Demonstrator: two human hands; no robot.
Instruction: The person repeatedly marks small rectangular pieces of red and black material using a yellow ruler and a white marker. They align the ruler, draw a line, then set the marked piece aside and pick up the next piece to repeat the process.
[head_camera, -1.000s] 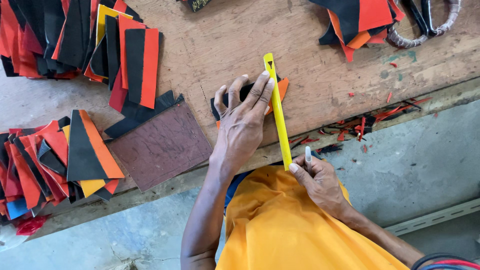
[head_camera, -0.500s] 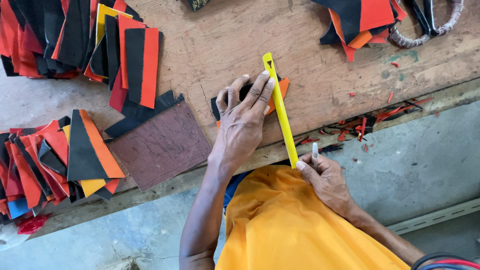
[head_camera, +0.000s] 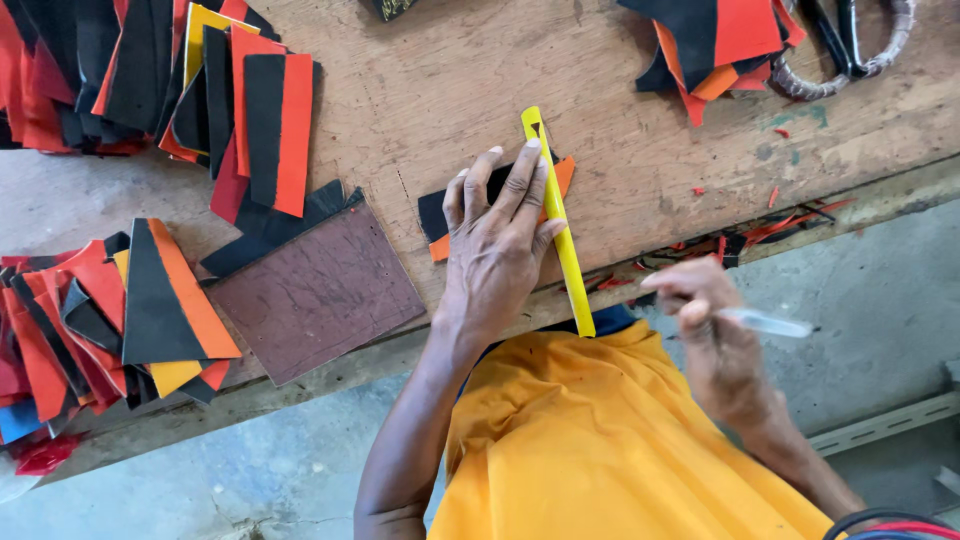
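Observation:
My left hand (head_camera: 495, 245) lies flat on a yellow ruler (head_camera: 557, 215) and on a black and orange piece of sheet material (head_camera: 440, 225) under it, on the wooden workbench (head_camera: 450, 90). The ruler runs from the bench out over its near edge. My right hand (head_camera: 705, 320) is off the bench to the right, blurred, holding a thin white pen-like tool (head_camera: 765, 322) that points right. An orange shirt (head_camera: 610, 440) fills the lower middle.
Stacks of red, black, orange and yellow cut pieces lie at the upper left (head_camera: 150, 80), the left edge (head_camera: 100, 310) and the top right (head_camera: 715, 45). A dark brown square board (head_camera: 320, 290) sits left of my hand. Scissors (head_camera: 850, 40) lie top right. Red scraps litter the bench edge.
My right hand has pulled away from the ruler's near end to the right, with the white tool swung sideways. The left hand stays pressed on the ruler.

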